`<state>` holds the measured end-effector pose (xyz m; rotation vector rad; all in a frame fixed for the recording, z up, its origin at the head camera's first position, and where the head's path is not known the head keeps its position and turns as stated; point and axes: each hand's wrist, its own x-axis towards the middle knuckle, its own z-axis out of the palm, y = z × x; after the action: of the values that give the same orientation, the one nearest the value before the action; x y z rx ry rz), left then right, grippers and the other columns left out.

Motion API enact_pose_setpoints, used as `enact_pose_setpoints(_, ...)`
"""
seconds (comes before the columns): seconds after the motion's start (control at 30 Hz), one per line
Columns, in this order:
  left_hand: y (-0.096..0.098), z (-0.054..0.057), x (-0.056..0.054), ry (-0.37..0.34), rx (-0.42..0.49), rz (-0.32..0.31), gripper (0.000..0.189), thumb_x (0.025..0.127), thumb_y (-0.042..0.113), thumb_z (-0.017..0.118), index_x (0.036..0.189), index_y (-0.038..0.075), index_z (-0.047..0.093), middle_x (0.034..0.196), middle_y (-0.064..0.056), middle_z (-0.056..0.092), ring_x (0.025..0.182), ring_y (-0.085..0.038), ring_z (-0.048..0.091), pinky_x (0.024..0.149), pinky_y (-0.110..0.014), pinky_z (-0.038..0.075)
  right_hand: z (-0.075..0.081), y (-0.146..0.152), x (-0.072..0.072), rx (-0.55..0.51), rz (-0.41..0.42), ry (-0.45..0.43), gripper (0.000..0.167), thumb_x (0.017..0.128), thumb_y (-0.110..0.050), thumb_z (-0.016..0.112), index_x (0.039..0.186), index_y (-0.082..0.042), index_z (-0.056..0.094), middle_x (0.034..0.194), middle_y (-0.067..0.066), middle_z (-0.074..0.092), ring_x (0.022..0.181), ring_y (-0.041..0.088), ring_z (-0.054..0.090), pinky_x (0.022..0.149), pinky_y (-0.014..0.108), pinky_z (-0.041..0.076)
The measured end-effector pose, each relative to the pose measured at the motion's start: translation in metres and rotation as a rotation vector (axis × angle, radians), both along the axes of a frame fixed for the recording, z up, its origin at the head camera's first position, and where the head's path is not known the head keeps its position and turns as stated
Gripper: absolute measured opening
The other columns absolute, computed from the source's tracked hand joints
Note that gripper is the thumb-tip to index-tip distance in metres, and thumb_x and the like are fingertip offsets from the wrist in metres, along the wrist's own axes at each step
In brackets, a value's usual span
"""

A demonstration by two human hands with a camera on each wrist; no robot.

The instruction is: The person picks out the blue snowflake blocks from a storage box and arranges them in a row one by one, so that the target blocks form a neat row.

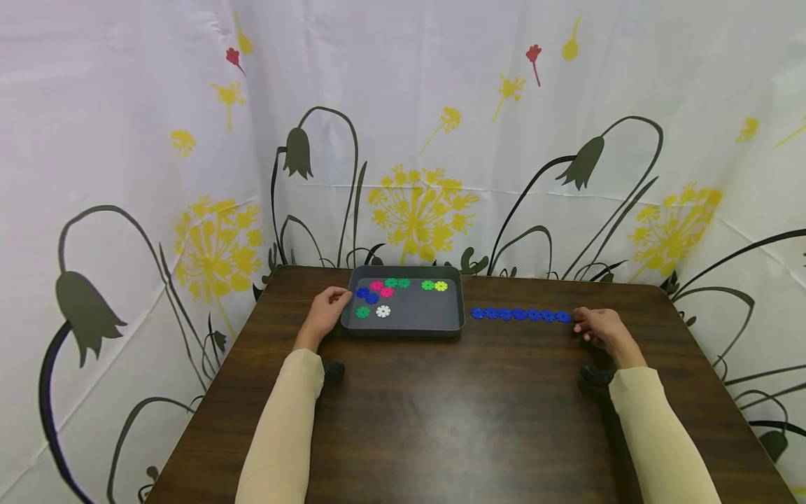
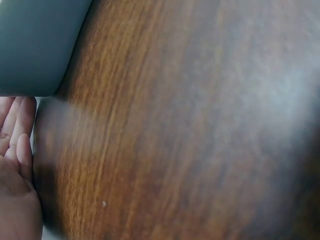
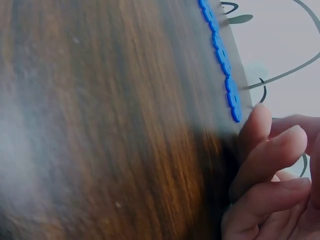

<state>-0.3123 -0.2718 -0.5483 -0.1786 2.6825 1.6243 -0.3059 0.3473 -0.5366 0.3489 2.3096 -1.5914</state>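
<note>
My left hand (image 1: 326, 311) is at the left side of a dark grey tray (image 1: 409, 323), its fingertips touching or very close to the rim. In the left wrist view the fingers of that hand (image 2: 17, 130) look fairly straight beside the tray's wall (image 2: 40, 45). A straight row of linked blue flower-shaped discs (image 1: 519, 314) lies on the table to the right of the tray. At the row's right end is my right hand (image 1: 603, 327), fingers loosely bent. In the right wrist view its fingertips (image 3: 260, 117) are near the last blue disc (image 3: 232, 100); nothing shows held between them.
Inside the tray lie loose flower discs: pink (image 1: 387, 292), green (image 1: 362, 312), blue (image 1: 372, 298), white (image 1: 383, 311) and yellow (image 1: 441, 285). The brown wooden table (image 1: 466, 420) reaches back to a flower-printed curtain (image 1: 403, 140).
</note>
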Motion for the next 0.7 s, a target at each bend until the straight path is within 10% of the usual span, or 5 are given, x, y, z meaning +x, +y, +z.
enact_pose_setpoints(0.57, 0.001, 0.003, 0.001, -0.012, 0.005, 0.004, 0.046, 0.114, 0.036, 0.055, 0.144, 0.002, 0.059, 0.143, -0.023, 0.060, 0.134, -0.038, 0.055, 0.118, -0.057, 0.042, 0.004, -0.029, -0.008, 0.143, -0.037, 0.166, 0.041, 0.106, -0.034, 0.055, 0.072, -0.014, 0.066, 0.066, -0.009, 0.053, 0.062, 0.012, 0.046, 0.059, 0.030, 0.043)
enact_pose_setpoints(0.7, 0.002, 0.002, 0.000, -0.019, 0.001, 0.011, 0.046, 0.114, 0.037, 0.055, 0.143, 0.002, 0.060, 0.141, -0.022, 0.061, 0.130, -0.036, 0.056, 0.116, -0.054, 0.044, 0.010, -0.050, -0.006, 0.183, -0.013, 0.243, 0.043, 0.110, -0.035, 0.053, 0.080, -0.006, 0.066, 0.077, -0.004, 0.055, 0.078, 0.017, 0.048, 0.073, 0.033, 0.043)
